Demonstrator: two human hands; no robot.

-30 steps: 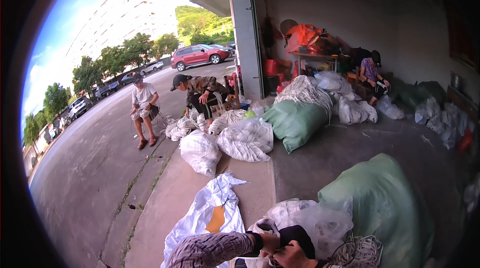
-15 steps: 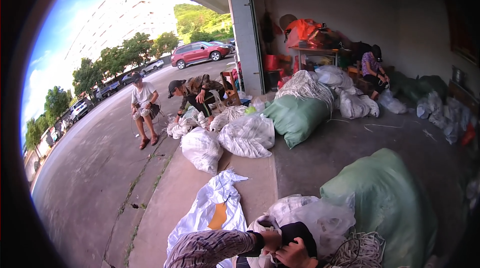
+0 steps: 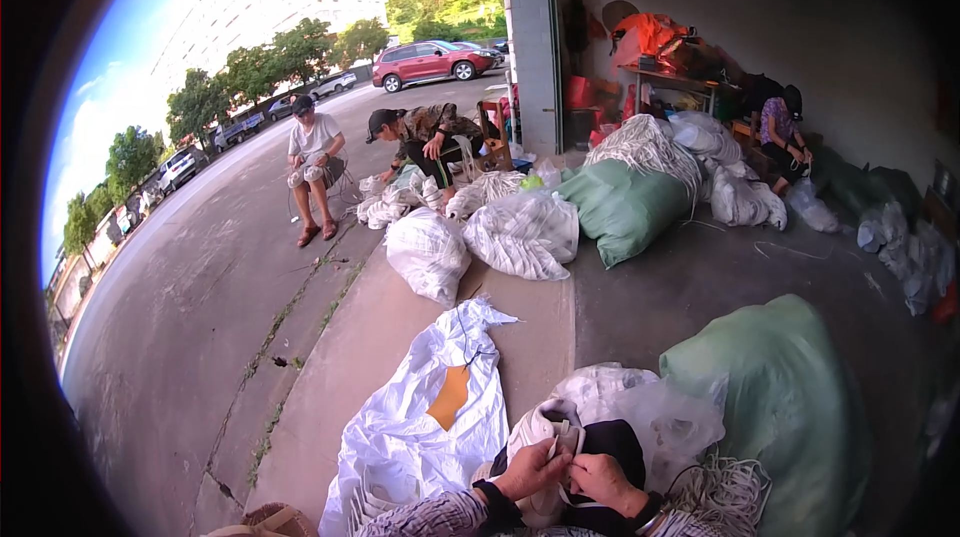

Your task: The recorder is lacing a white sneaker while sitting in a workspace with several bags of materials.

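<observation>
A pale whitish shoe (image 3: 545,424) rests at my lap against dark cloth (image 3: 615,444), its opening facing up. My left hand (image 3: 532,469) is closed at the shoe's near side, thumb and fingers pinched around something small and pale. Close beside it, my right hand (image 3: 606,483) is also closed, its fingertips nearly meeting the left ones. What the right fingers hold is hidden. To the right of my right hand lies a loose heap of thin white cord (image 3: 725,495).
A white sack (image 3: 415,427) with an orange-brown patch lies spread at front left. Clear plastic bags (image 3: 655,417) and a large green sack (image 3: 775,407) stand right. Stuffed white bags (image 3: 428,255) lie ahead, near two seated people (image 3: 315,162) (image 3: 425,142); another person (image 3: 780,132) sits far right.
The view has shifted, so the scene sits further right. My left forearm has dropped lower, and more of the shoe shows. Both hands stay close together and closed.
</observation>
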